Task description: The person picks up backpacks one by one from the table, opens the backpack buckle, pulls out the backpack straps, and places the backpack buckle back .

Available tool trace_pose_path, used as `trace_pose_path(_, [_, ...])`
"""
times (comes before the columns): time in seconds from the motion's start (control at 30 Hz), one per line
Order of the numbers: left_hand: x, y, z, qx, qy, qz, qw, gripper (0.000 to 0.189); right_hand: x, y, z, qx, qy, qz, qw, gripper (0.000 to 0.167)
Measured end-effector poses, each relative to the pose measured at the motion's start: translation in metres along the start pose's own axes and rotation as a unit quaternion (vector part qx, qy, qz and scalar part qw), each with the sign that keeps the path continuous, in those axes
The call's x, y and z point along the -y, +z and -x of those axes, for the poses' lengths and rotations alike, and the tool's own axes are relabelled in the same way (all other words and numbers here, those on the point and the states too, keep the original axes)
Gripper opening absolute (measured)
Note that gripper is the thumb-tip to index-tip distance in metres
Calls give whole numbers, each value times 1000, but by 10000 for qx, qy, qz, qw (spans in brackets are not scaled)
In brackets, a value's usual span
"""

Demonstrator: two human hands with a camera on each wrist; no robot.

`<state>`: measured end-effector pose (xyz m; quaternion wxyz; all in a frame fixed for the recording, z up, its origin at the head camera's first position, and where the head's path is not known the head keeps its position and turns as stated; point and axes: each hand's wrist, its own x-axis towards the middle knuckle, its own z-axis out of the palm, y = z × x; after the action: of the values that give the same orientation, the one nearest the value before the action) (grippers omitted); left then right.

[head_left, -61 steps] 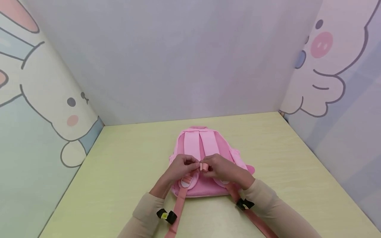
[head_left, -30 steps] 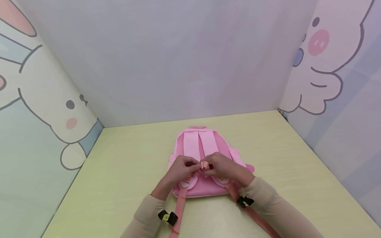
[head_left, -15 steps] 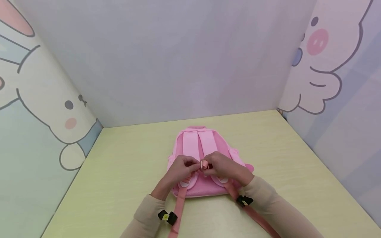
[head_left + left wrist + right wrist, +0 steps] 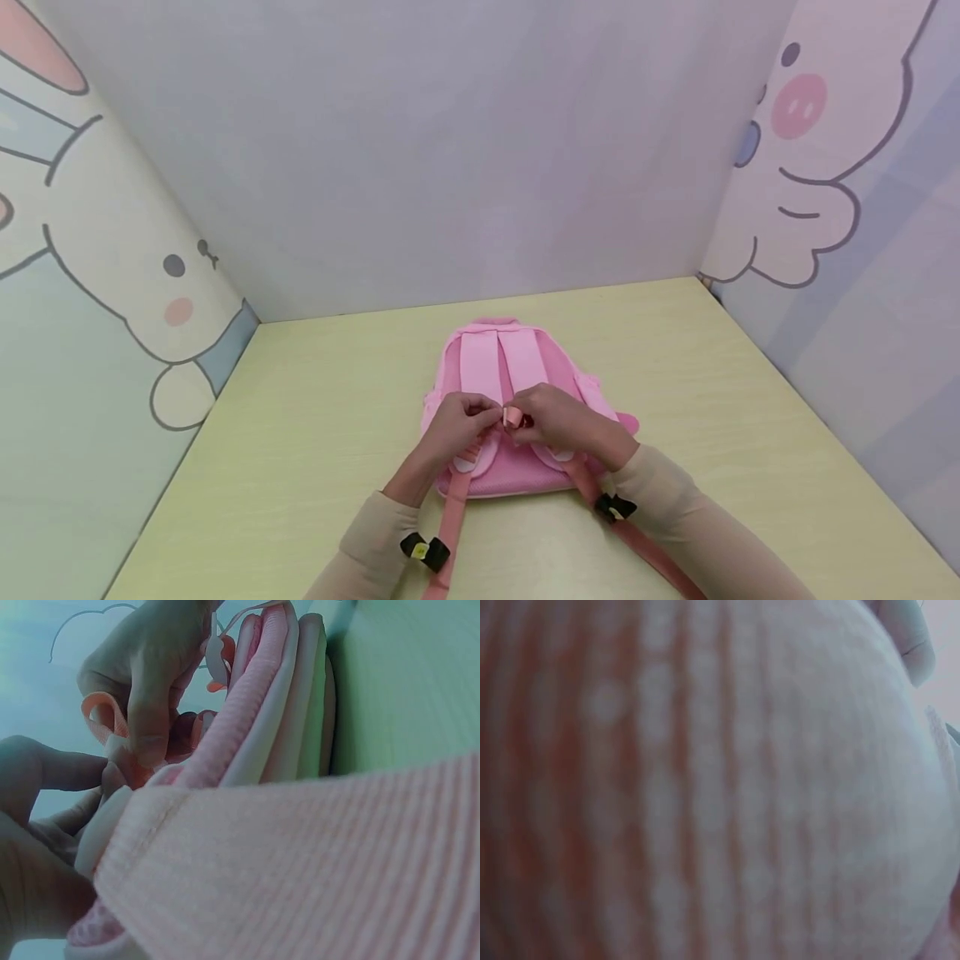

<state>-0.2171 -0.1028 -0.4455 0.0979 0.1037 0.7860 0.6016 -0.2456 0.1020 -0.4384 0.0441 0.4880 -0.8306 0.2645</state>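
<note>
pink backpack (image 4: 517,475) laid straps-up on the yellowish tabletop (image 4: 330,392), little coral strap loop (image 4: 514,417) pinched above it by the fingers of left hand (image 4: 456,428) and right hand (image 4: 564,422), right wrist view basically swallowed by blurry ribbed fabric (image 4: 705,787)

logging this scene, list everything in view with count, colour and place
table: one, pale yellow-green, in the lower half
backpack: one, pink, lying on the table
shoulder straps: two, light pink, on the backpack
adjusters: two, white, at the shoulder straps' lower ends
webbing straps: two, salmon, running toward the near edge
webbing loop: one, salmon, above the backpack
wall panels: three, pale, around the table
rabbit drawing: one, white, left panel
pig drawing: one, white, right panel
black pieces: two, black, beside the sleeves
sleeves: two, beige, on the arms
left hand: one, pinching the webbing loop's end
right hand: one, gripping the webbing loop
</note>
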Motion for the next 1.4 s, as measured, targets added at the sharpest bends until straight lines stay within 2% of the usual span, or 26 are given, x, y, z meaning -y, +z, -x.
trace_pose_path(0.17, [0, -1, 1, 33, 53, -54, 10000, 15, 1, -1, -1, -4, -30, 2, 10000, 16])
trace_pose_path(0.37, [1, -4, 1, 197, 332, -303, 9988, 13, 0, 0, -1, 9, 85, -277, 9996, 18])
trace_pose_path(0.63, [0, -3, 1, 213, -47, -41, 9998, 16, 3, 0, 1, 118, -52, 408, 9991, 15])
trace_pose_path(0.9, [-3, -6, 3, 340, 92, -11, 9994, 14, 1, 0, -1, 2, -28, 38, 10000, 16])
trace_pose_path(1.17, [1, -4, 0, 290, -192, 128, 9993, 18, 2, 0, 1, 135, -85, 354, 9992, 14])
trace_pose_path(1.4, [2, -7, 0, 457, 6, 145, 9988, 16, -1, -1, -1, 172, 131, -207, 9996, 15])
